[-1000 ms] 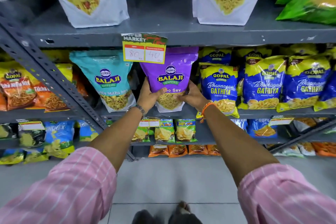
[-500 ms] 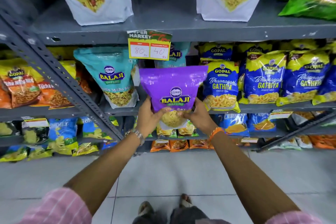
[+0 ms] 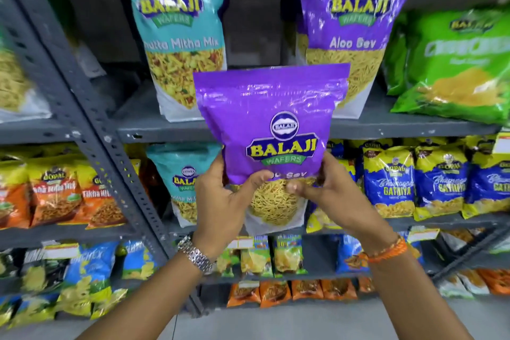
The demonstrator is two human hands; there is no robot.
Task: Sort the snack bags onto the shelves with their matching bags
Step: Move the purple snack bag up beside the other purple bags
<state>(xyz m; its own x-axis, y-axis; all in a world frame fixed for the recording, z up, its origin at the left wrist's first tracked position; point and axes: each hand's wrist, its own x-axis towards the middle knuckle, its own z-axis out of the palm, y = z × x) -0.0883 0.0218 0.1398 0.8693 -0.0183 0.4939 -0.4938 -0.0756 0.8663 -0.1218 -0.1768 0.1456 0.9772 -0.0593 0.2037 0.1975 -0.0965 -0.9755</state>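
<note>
I hold a purple Balaji Aloo Sev bag point(image 3: 271, 119) upright in front of the shelves, its top level with the upper shelf edge. My left hand point(image 3: 220, 199) grips its lower left side and my right hand point(image 3: 329, 190) its lower right. Behind it on the upper shelf point(image 3: 171, 130) stands a bigger purple Aloo Sev bag point(image 3: 356, 25), with a teal Balaji mix bag point(image 3: 179, 36) to its left. Another teal Balaji bag point(image 3: 182, 182) stands on the middle shelf beside my left hand.
A green snack bag point(image 3: 455, 63) lies on the upper shelf at right. Blue and yellow Gopal Gathiya bags point(image 3: 392, 182) fill the middle shelf right; orange Gopal bags point(image 3: 55, 193) fill it left. A slanted grey steel upright point(image 3: 91, 124) crosses the left. Small packets line the lower shelves.
Both hands pulled the purple bag off the middle shelf and lifted it up to the upper shelf level. The view tilted upward, showing the upper shelf's bags in full.
</note>
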